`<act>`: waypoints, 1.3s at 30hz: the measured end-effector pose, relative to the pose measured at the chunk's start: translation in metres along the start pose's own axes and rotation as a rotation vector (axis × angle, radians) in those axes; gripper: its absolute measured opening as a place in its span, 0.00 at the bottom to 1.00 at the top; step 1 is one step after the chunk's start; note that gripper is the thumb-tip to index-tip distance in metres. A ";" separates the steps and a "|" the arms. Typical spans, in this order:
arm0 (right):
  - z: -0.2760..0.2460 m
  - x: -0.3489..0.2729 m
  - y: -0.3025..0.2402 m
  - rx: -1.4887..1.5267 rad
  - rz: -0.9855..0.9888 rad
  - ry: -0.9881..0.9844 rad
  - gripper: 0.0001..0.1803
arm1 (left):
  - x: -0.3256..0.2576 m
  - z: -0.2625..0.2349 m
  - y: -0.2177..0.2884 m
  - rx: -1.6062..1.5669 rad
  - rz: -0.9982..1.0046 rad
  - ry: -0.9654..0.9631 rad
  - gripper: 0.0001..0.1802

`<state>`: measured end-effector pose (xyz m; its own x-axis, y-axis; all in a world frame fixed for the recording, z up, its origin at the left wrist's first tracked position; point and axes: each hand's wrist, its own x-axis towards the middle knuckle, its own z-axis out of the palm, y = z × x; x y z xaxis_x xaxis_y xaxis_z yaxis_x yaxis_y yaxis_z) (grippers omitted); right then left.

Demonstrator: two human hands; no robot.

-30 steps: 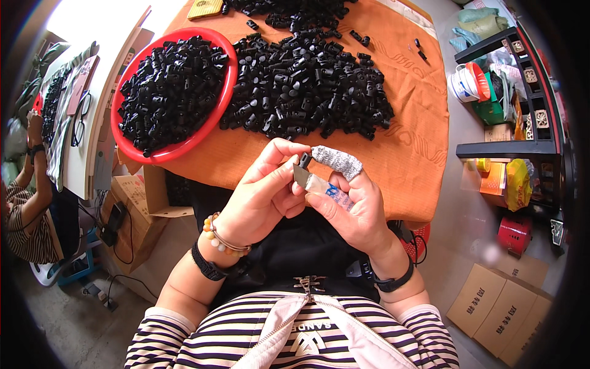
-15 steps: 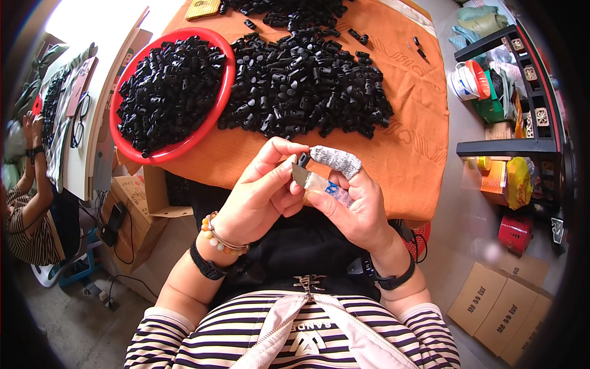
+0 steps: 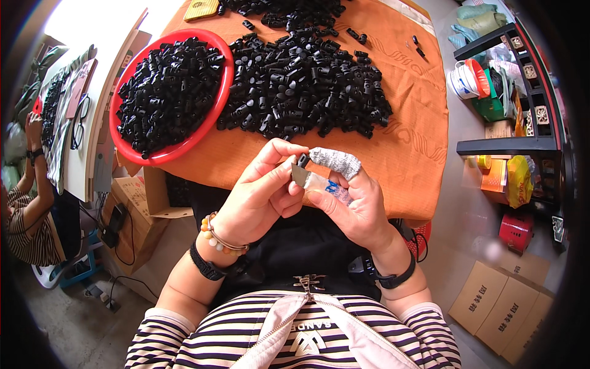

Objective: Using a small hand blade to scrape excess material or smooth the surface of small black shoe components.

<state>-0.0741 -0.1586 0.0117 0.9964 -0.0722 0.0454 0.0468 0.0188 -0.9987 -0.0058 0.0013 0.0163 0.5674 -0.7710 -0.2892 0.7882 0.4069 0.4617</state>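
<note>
My left hand and my right hand meet above my lap, just in front of the table edge. Between the fingertips of both sits a small black plastic part. The right hand also grips a small blade-like tool with a pale handle, and its forefinger is wrapped in grey tape. On the orange cloth lies a large heap of similar black parts. A red bowl to the left is filled with more of them.
A person in a striped top sits at far left beside a white table. Cardboard boxes lie on the floor at right, near a dark shelf with tubs and bags. A carton stands under the table.
Both hands have stayed together in the same spot; the fingers shifted only slightly around the small black part.
</note>
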 end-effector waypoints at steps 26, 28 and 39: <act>0.000 0.003 -0.002 0.037 0.036 0.105 0.23 | 0.001 -0.004 -0.002 -0.046 -0.022 -0.055 0.10; -0.005 0.003 0.005 -0.013 0.027 0.086 0.26 | 0.002 -0.002 -0.002 -0.006 -0.027 -0.040 0.10; 0.004 0.013 0.002 0.168 0.113 0.179 0.28 | 0.000 -0.001 -0.003 0.103 -0.024 -0.018 0.10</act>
<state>-0.0612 -0.1558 0.0104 0.9680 -0.2356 -0.0862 -0.0383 0.2006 -0.9789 -0.0079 0.0009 0.0147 0.5438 -0.7887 -0.2866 0.7721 0.3365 0.5391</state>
